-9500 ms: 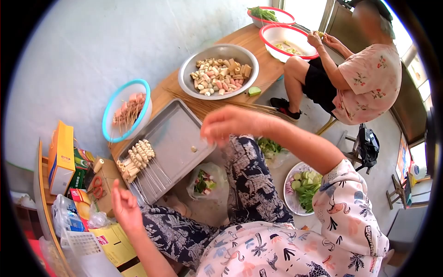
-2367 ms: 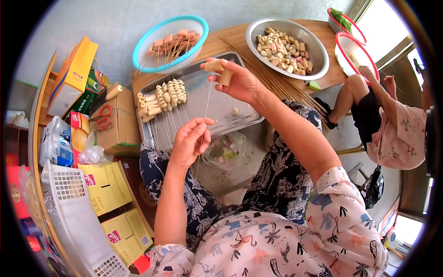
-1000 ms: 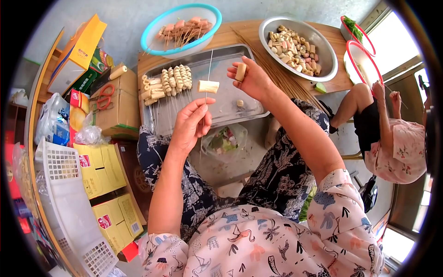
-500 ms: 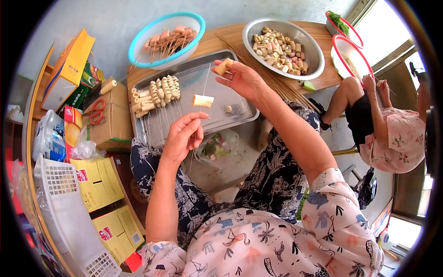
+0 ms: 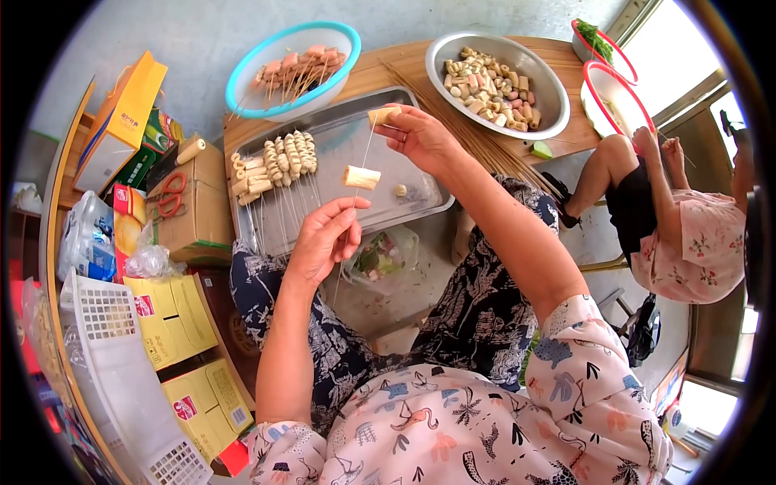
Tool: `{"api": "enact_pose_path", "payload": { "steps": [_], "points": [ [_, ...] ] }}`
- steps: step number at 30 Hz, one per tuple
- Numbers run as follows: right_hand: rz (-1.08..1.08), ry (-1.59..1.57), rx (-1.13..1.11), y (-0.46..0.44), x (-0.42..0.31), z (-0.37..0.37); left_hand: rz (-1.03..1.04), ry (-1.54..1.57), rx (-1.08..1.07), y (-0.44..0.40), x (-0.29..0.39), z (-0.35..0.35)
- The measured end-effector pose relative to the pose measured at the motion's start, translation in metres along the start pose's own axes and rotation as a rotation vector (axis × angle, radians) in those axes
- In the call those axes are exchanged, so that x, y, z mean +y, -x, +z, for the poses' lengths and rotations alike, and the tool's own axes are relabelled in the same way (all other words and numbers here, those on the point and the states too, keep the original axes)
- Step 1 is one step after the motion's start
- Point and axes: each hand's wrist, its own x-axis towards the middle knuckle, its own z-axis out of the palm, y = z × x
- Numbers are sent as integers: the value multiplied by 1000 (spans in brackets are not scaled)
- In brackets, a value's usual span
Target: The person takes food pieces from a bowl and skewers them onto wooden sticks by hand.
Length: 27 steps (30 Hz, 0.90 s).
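Observation:
My left hand [image 5: 326, 241] is closed around a thin skewer [image 5: 368, 149] that points up, its lower end passing below the hand. A beige cylindrical food piece [image 5: 360, 178] is threaded crosswise on it, just above my fingers. At the skewer's top, my right hand [image 5: 426, 141] pinches another beige cylindrical piece [image 5: 380, 115]; the tip meets or enters it, I cannot tell which. Beneath both hands lies a metal tray [image 5: 331, 133]. Filled skewers [image 5: 284, 158] rest along its left side, and one small round piece [image 5: 400, 191] sits near its right end.
A steel bowl [image 5: 558, 97] of cut pieces stands right of bare skewers [image 5: 477, 149]. A blue-rimmed basin [image 5: 234, 81] holds pink skewered food. Left are a cardboard box [image 5: 194, 206] with red scissors [image 5: 171, 196] and a white basket [image 5: 121, 388]. Another person [image 5: 687, 242] sits at right.
My right hand has brought its piece down and left onto the skewer's tip; before, the piece was held beside it. My left hand has shifted slightly right with the skewer.

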Motion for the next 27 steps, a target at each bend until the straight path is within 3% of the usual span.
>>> {"api": "enact_pose_path", "payload": {
  "steps": [27],
  "points": [
    [-63,-123,-147,5,-2,16,-22,52,11,-5,-6,-4]
  ]
}}
